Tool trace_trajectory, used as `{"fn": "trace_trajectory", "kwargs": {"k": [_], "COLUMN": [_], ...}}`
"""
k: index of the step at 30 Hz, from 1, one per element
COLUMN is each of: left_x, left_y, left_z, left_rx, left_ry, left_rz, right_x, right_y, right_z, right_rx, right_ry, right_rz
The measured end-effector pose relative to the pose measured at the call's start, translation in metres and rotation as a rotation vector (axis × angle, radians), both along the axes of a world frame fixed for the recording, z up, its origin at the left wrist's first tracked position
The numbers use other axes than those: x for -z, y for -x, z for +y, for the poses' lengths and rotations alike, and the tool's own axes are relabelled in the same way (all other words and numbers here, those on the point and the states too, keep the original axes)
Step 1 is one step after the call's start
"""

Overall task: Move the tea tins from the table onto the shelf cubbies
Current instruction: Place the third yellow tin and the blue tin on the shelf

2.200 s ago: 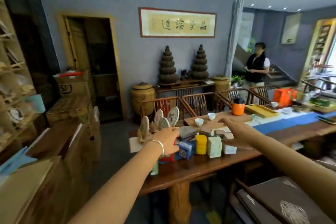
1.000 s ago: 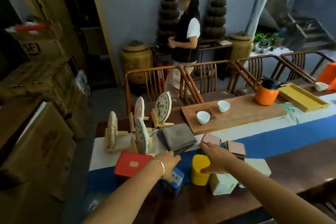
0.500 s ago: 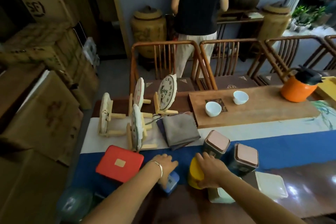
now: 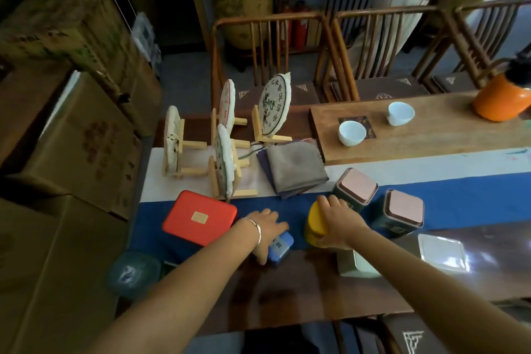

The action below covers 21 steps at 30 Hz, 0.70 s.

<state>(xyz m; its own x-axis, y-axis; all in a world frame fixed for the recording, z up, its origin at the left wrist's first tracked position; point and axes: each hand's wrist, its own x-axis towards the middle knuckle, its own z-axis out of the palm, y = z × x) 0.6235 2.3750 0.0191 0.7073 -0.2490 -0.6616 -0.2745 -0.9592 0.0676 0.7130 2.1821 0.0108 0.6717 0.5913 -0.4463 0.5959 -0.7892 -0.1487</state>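
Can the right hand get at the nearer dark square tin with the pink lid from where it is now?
Probably yes, once freed. The right hand grips the round yellow tin, and the dark square tin with the pink lid stands just to its right on the blue table runner with nothing between them.

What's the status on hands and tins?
Left hand grips small blue tin. Right hand grips yellow round tin. Both tins on table. Nothing blocking.
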Motion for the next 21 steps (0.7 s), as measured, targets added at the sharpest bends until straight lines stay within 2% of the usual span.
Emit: {"fn": "trace_trajectory", "kwargs": {"k": [6, 11, 17, 21], "left_x": [0.012, 0.008, -0.029, -0.079], "left_y": [0.004, 0.001, -0.010, -0.016], "left_z": [0.002, -0.005, -0.009, 0.001], "left_rx": [0.026, -0.116, -0.356, -0.588], "left_ry": [-0.041, 0.018, 0.079, 0.293], "left_rz": [-0.112, -0.126, -0.210, -0.387], "right_x": [0.005, 0.005, -0.031, -0.088], "right_y": [0.001, -0.008, -0.049, -0.076], "right_z": [0.002, -0.007, -0.016, -0.008], "right_rx": [0.006, -0.013, 0.110, 0.186], "right_ry": [-0.003, -0.028, -0.296, -0.524], "right_rz": [0.003, 0.055, 0.098, 0.125]}}
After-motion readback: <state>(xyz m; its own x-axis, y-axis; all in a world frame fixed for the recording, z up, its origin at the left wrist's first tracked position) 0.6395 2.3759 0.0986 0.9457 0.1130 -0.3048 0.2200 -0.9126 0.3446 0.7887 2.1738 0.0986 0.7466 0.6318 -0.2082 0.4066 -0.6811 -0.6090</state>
